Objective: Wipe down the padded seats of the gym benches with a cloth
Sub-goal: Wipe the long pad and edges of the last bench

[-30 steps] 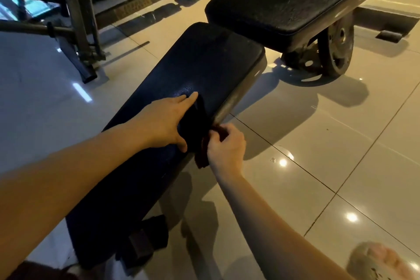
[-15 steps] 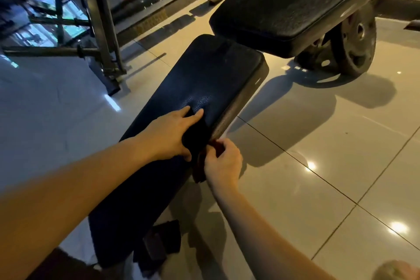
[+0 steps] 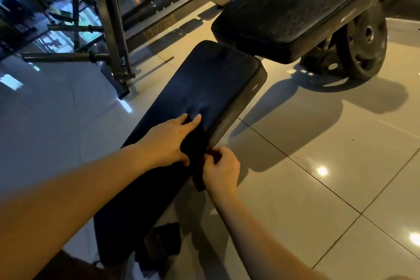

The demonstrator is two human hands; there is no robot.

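- The left hand (image 3: 169, 141) lies flat on the dark cloth (image 3: 195, 143) with its fingers straight and loosely spread, pressing it onto the near bench pad (image 3: 216, 79).
- The right hand (image 3: 221, 170) pinches the cloth's lower edge between thumb and curled fingers, just beside the left hand's thumb.
- The cloth sits between the two hands and drapes over the pad's side edge, so part of it hangs below the pinch. Its outline is hard to make out against the dark pad.
- Beyond the left fingertips the pad runs on bare to its far end.
- Farther out from both hands, a second bench pad (image 3: 295, 13) sits higher and overlaps that far end.
- A weight plate (image 3: 361, 45) stands under the second pad, well away from the pinch.
- A metal rack frame (image 3: 109, 29) stands well off to the left hand's side.
- Glossy floor tiles (image 3: 318, 188) spread out beside the right hand.
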